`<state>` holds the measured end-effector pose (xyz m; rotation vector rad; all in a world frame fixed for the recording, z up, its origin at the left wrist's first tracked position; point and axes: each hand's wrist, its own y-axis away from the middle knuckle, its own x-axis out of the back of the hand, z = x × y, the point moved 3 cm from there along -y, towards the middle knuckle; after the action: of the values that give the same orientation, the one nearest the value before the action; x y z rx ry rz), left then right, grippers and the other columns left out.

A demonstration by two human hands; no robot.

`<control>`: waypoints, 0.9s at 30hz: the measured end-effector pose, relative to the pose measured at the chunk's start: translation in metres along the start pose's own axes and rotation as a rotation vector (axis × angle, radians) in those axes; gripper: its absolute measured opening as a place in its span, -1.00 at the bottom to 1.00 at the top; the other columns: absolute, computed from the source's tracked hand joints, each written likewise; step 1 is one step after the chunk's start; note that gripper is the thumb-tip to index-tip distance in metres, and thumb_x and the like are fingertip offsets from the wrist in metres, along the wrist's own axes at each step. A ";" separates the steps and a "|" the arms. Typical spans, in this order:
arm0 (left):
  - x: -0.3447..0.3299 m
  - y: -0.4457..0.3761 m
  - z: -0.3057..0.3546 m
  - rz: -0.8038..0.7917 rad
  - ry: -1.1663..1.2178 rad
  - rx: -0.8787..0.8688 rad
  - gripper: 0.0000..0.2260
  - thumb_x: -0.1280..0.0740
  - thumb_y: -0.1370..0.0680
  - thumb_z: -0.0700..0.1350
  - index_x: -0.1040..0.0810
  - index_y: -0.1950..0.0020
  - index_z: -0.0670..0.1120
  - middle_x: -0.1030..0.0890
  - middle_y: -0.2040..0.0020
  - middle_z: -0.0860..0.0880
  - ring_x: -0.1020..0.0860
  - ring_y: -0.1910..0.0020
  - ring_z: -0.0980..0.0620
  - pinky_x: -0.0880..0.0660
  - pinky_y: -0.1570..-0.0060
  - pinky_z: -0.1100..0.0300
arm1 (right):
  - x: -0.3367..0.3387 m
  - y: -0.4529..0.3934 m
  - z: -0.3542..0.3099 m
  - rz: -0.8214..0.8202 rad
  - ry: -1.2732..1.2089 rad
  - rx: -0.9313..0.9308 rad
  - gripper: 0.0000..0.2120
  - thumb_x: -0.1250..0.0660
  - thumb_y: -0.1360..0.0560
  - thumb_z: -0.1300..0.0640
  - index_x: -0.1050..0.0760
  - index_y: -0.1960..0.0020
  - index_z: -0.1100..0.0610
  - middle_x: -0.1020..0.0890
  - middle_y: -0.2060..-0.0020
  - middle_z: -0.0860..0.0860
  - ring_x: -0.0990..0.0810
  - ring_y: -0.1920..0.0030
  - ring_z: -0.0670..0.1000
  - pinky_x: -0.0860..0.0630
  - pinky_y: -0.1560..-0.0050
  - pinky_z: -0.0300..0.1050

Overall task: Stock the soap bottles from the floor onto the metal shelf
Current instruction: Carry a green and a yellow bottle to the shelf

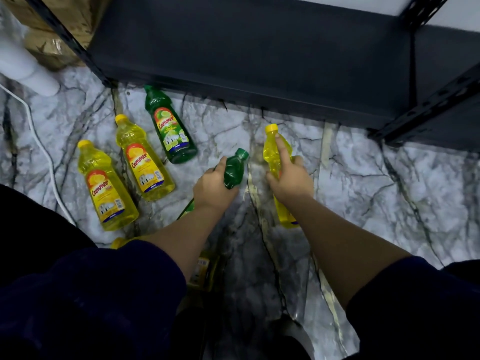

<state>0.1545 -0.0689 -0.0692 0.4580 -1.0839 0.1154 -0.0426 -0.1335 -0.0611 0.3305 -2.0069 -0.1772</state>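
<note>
Fingers of the left hand (211, 188) curl round a green soap bottle (235, 168) at centre frame; the right hand (291, 178) grips a yellow soap bottle (276, 152), index finger stretched along its neck. Both forearms reach forward above the marble floor (389, 183), below the dark metal shelf (246, 48) across the top. Three more bottles lie at centre left.

- Green soap bottle (235, 168), center frame, gripped at the neck, cap pointing up-right.
- Yellow soap bottle (275, 152), right of center, held, cap up.
- Two yellow bottles (144, 158) (106, 185) and one green bottle (170, 126) lie on the floor, left.
- Dark metal shelf (246, 48), top of frame, bare.
</note>
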 end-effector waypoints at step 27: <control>0.285 0.029 0.214 0.692 1.003 -0.636 -0.21 -0.67 -0.40 -0.04 -0.42 -0.57 -0.08 -0.65 -0.32 -0.05 -0.63 -0.30 0.05 -0.62 -0.24 0.01 | 0.330 0.060 -0.106 0.946 -0.398 0.345 -0.16 -0.36 -0.63 -0.18 0.18 -0.64 -0.37 -0.49 -0.32 -0.24 -0.53 0.04 -0.17 -0.40 0.19 -0.22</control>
<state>0.1036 -0.1681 0.2700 -0.5442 -0.1960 0.5280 -0.0943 -0.1766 0.2844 -0.4972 -2.3664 0.7531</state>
